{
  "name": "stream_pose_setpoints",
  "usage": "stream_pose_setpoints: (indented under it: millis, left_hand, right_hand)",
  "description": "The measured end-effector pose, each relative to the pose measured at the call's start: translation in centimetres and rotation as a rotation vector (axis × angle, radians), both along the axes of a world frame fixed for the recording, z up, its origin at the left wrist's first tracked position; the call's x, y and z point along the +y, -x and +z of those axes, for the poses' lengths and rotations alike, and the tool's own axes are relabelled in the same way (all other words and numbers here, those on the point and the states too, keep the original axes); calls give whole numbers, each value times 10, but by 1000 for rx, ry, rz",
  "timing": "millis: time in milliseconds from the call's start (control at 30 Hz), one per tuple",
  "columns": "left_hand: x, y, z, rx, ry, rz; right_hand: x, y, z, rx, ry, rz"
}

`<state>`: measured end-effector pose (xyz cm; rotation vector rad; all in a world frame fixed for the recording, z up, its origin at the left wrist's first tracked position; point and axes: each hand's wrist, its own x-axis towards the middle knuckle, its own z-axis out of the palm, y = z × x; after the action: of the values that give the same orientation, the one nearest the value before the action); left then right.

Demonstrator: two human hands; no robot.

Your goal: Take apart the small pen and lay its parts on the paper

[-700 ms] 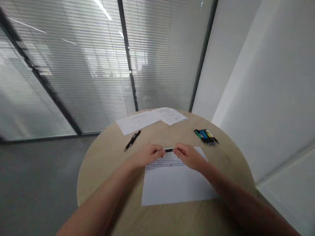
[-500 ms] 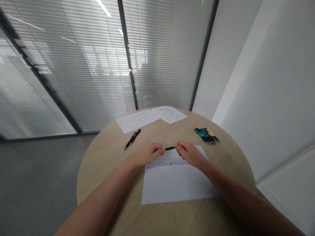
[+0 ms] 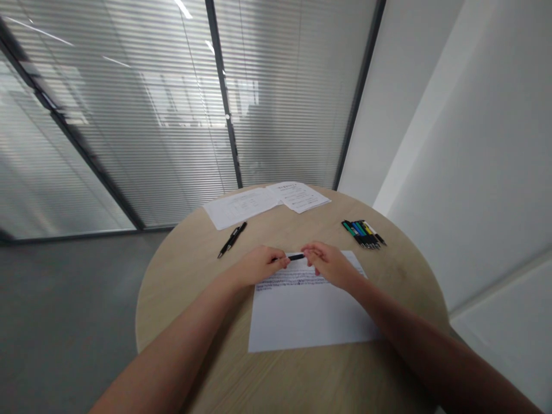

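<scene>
Both my hands meet over the far edge of a white printed sheet (image 3: 308, 313) on a round wooden table (image 3: 190, 276). A short black pen (image 3: 295, 257) spans the gap between them. My left hand (image 3: 261, 265) is curled, its fingertips pinching the pen's left end. Fingers of my right hand (image 3: 326, 264) are pressed together on the pen's right end. Most of the pen is hidden inside the two grips.
Another black pen (image 3: 232, 239) lies to the left on the table. A bundle of several coloured pens (image 3: 363, 234) lies at the right. Two printed sheets (image 3: 265, 201) rest at the far edge. Glass walls with blinds stand behind, a white wall at the right.
My hands have stayed together on the pen, and the visible stretch of pen between them is a little shorter. The camera has tilted slightly, shifting the table up in view.
</scene>
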<state>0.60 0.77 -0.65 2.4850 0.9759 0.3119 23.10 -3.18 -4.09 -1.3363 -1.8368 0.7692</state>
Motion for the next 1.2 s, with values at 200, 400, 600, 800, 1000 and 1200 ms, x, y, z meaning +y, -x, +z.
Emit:
stream_pose_setpoints:
  millis: [200, 400, 600, 800, 1000, 1200]
  left_hand:
    - [-2, -1, 1, 6, -6, -7]
    - [-1, -1, 0, 53, 2, -29]
    - [0, 0, 1, 34, -13, -10]
    - [-3, -3, 2, 65, -24, -19]
    - [-2, -2, 1, 66, -15, -20]
    - [1, 0, -2, 59, 3, -13]
  right_hand:
    - [1, 0, -2, -13, 88, -44]
    - [3, -1, -5, -55, 70, -10]
    - [3, -2, -5, -19, -22, -17]
    - [2, 1, -2, -97, 87, 1]
    - [3, 0, -4, -72, 86, 33]
    - [1, 3, -4, -20, 70, 39]
